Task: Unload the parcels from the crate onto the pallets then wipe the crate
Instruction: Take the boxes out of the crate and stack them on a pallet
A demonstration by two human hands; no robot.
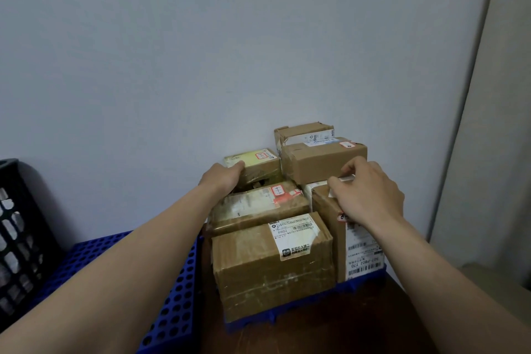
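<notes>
Several taped cardboard parcels are stacked on a blue pallet (304, 306) against the wall. My left hand (222, 178) grips the left end of a small yellowish parcel (255, 165) at the back left of the stack. My right hand (369, 195) rests with curled fingers on the top of an upright parcel (353, 241) at the right, just below a brown parcel (319, 162). A large front parcel (273, 264) and a flat one (258, 205) lie between my arms. The black crate (20, 238) stands at the far left, partly out of frame.
A second blue perforated pallet (172, 296) lies left of the loaded one, under my left forearm. A pale wall rises right behind the stack. A beige panel or door (488, 152) stands at the right. Dark brown floor (330, 336) shows in front.
</notes>
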